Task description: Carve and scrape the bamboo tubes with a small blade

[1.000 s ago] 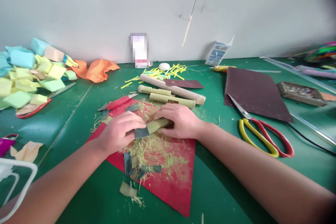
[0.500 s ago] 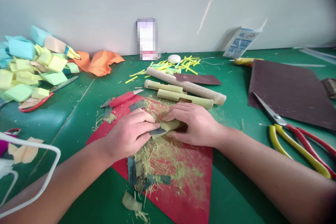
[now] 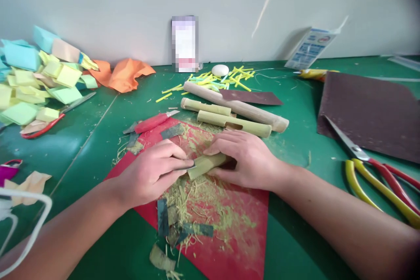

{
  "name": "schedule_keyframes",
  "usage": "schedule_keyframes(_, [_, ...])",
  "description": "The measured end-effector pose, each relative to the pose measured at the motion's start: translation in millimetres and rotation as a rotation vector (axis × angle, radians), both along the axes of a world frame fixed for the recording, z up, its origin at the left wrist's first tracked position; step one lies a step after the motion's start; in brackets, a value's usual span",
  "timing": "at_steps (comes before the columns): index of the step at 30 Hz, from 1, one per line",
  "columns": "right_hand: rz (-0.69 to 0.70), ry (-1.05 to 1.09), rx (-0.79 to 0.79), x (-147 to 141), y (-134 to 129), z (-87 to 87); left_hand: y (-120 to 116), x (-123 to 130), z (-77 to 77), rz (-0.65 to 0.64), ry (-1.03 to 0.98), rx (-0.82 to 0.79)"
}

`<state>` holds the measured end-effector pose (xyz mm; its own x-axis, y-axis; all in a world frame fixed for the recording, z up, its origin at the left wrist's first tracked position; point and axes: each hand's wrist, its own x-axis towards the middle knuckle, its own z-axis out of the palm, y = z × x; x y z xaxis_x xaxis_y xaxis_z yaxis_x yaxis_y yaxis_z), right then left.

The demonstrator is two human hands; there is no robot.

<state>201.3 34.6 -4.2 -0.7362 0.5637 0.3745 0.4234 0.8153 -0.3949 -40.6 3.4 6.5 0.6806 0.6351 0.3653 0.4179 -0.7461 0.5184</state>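
My right hand (image 3: 244,157) is closed around a short bamboo tube (image 3: 206,164), which slants over a red sheet (image 3: 239,236). At the tube's left end, my left hand (image 3: 160,164) pinches a small dark piece of sandpaper (image 3: 189,165), mostly hidden by the fingers. Pale shavings and dust (image 3: 197,201) cover much of the sheet under the hands. Worn sandpaper scraps (image 3: 163,216) lie among them. A red-handled craft knife (image 3: 154,123) rests by the sheet's upper left corner. Just beyond my right hand are two cut bamboo tubes (image 3: 243,125) (image 3: 206,106).
Behind the tubes lie a long pale stick (image 3: 262,116) and yellow-green paper strips (image 3: 243,79). Large scissors (image 3: 364,157) and a brown sandpaper sheet (image 3: 374,118) are at right. Folded sticky notes (image 3: 29,83) and orange paper (image 3: 127,74) sit at left. A phone (image 3: 184,43) leans on the wall.
My left hand has slid slightly left and down with the sandpaper, baring more of the tube's end. The right hand keeps its hold. The camera view has shifted a little.
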Motion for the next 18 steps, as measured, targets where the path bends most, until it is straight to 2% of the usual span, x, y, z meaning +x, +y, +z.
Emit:
schedule_keyframes(12, [0.007,-0.01,-0.013,0.0,-1.4,0.4,-2.1,6.4,3.4,0.03,-0.005,0.043])
schedule_keyframes(18, [0.008,-0.007,-0.033,-0.2,-0.6,2.5,-3.9,2.6,3.9,0.009,0.024,0.003])
